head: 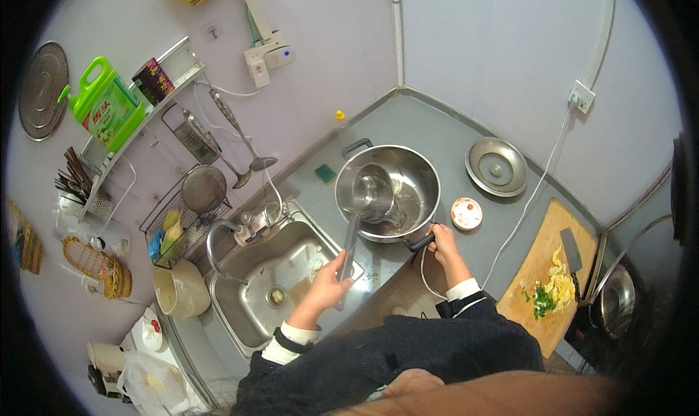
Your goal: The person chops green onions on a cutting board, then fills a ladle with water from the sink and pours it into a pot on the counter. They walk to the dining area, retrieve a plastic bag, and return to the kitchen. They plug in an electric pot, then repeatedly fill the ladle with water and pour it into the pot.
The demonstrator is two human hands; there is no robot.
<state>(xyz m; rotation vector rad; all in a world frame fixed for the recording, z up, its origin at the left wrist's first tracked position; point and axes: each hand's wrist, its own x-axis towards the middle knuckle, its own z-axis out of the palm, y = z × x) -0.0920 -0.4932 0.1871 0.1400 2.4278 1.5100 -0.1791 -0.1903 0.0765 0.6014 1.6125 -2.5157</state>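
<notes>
My left hand (326,283) is closed around the grey handle of a ladle (373,192), whose round bowl is inside a large stainless steel pot (418,167). The ladle's bowl looks see-through or shiny, with what seems to be liquid about it. My right hand (443,244) grips the pot's black side handle (419,243) nearest me. The pot stands on the grey counter, right of the sink. Just right of it lie a small round patterned dish or lid (466,214) and a steel pot lid (496,166).
A steel sink (256,285) with a curved faucet (214,247) is at left. A green sponge (326,173) lies behind the pot. At right, a wooden cutting board (524,285) holds a cleaver (571,249), chopped greens (543,301) and yellow pieces (560,285). A white cord (524,215) crosses the counter.
</notes>
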